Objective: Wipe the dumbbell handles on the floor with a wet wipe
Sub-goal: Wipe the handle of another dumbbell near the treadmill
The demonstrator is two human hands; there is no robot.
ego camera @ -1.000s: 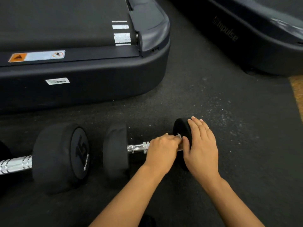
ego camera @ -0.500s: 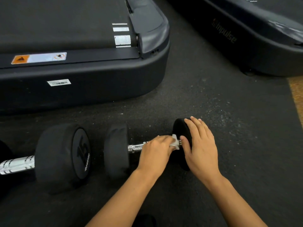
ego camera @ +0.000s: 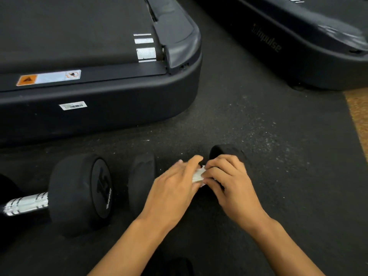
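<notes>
Both bare forearms reach into view from 6 o'clock and converge toward the centre; the left hand lies palm down, its fingers extended toward 2 o'clock and blurred, the fingertips pinching a white wet wipe; the right hand lies palm down just beside it, fingers curled toward 9 o'clock, also pinching the wipe; the two hands almost meet at the fingertips; both wrists are straight.

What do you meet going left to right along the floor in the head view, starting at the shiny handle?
Chrome knurled handle → black rubber dumbbell head marked 15 → left hand → white wet wipe → right hand.
</notes>
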